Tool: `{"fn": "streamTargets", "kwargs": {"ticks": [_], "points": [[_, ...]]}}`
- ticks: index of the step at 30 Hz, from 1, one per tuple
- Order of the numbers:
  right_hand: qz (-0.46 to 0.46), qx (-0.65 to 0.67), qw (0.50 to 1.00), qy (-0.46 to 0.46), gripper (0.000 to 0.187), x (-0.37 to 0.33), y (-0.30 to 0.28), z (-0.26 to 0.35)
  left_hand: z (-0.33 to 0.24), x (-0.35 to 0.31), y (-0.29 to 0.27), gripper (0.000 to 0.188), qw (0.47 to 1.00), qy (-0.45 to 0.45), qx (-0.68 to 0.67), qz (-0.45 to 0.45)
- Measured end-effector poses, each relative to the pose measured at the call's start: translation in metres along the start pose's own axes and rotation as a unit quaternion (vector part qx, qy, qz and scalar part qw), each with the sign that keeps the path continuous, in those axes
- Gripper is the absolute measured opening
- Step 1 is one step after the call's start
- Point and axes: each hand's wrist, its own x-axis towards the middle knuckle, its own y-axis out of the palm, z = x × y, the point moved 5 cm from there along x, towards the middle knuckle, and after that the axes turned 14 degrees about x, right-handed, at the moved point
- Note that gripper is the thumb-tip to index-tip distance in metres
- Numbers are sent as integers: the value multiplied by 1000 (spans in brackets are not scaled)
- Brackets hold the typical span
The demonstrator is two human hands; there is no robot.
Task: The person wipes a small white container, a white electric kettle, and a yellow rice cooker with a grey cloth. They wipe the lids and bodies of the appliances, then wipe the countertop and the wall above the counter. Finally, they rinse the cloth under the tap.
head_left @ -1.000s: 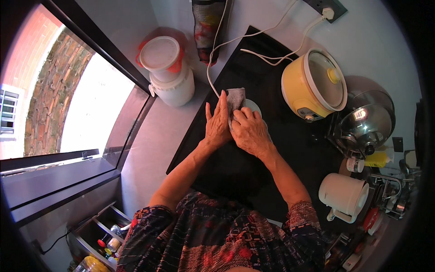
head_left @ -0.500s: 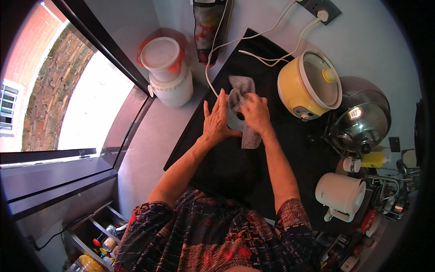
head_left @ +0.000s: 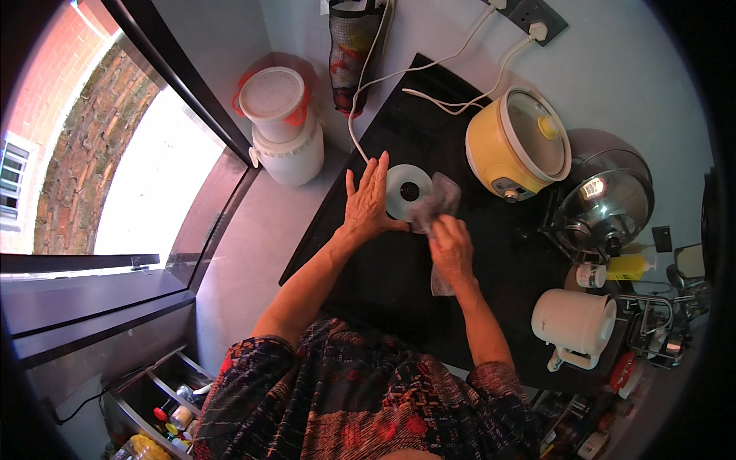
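Observation:
A round, pale kettle base [head_left: 396,193] with a black centre connector lies on the black countertop [head_left: 368,287]. Along its left rim rests my left hand [head_left: 366,203], open, fingers stretched away from me and the thumb by the near edge. My right hand [head_left: 452,249] is closed on a grey-brown cloth [head_left: 438,201] at the base's right side. Part of the cloth covers the base's lower right edge, and another end hangs below my fingers. A white cord [head_left: 355,123] runs down to the base behind my left fingers.
A yellow slow cooker [head_left: 488,149] stands at the far right, beside metal pot lids [head_left: 606,207]. Nearer is a white electric kettle [head_left: 571,326]. White lidded buckets [head_left: 287,153] stand at the back left, near the window. Cords lead to a wall socket [head_left: 540,19].
My right hand has moved right and toward me with the cloth, uncovering the base's top and black centre. My left hand has stayed at the rim. The view has shifted slightly.

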Motion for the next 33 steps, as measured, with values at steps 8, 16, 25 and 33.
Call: {"fn": "streamTargets", "kwargs": {"ticks": [8,16,25,33], "points": [[-121,159,972,125,34,38,-8,-33,0,1,-1,142,1000,-5,1,19],[43,21,999,17,25,14,24,40,5,1,12,134,999,-3,31,17],[-53,-15,996,-71,25,88,-7,64,14,-1,-11,123,996,20,-80,33],[43,-73,991,-103,31,46,42,64,18,-2,-9,124,995,-8,-69,72]]}}
